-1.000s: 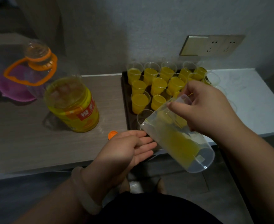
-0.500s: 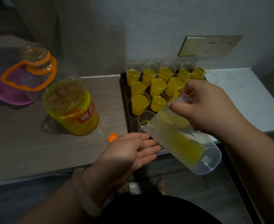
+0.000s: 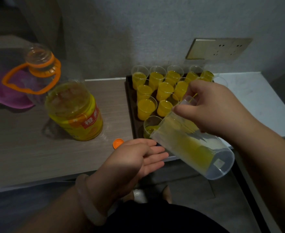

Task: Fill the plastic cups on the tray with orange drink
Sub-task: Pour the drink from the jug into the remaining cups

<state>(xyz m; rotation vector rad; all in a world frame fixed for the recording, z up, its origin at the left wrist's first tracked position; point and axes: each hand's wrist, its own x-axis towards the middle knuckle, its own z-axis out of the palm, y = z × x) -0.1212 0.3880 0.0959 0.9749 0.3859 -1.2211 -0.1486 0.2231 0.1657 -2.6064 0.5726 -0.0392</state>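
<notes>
Since the counter (image 3: 37,157) is a flat, matt wood-grain slab, the things on it stand steady and would slide rather than tip. The big drink bottle (image 3: 78,115) on it is clear, thin-walled plastic with a yellow label and an orange carrying loop. It stands uncapped and part full, so I judge it heavy, sloshy and best lifted by that loop. The dark tray (image 3: 129,101) looks rigid, with a low raised rim. It sits against the wall to the right of the bottle.

The clear plastic jug (image 3: 197,148) is held tilted over the tray's near-left corner. Its lip is down at the front cup (image 3: 150,123) and a band of orange drink lies along its lower wall. It looks stiff, smooth and light. It could be slippery if wet, so a hold high near the rim suits it.

The right hand (image 3: 212,106) grips it there with its fingers (image 3: 187,112) curled over the upper edge. The left hand (image 3: 135,158) hovers at the counter's edge just beside the jug, fingers (image 3: 155,153) straight and close together, holding nothing.

The other cups (image 3: 164,91) are thin, clear, tapered tumblers packed close on the tray, most near full. I judge them flimsy, easily squeezed or knocked over. The front cup has only a little drink at the bottom.

The small orange cap (image 3: 118,143) lies on the counter near the left hand.
</notes>
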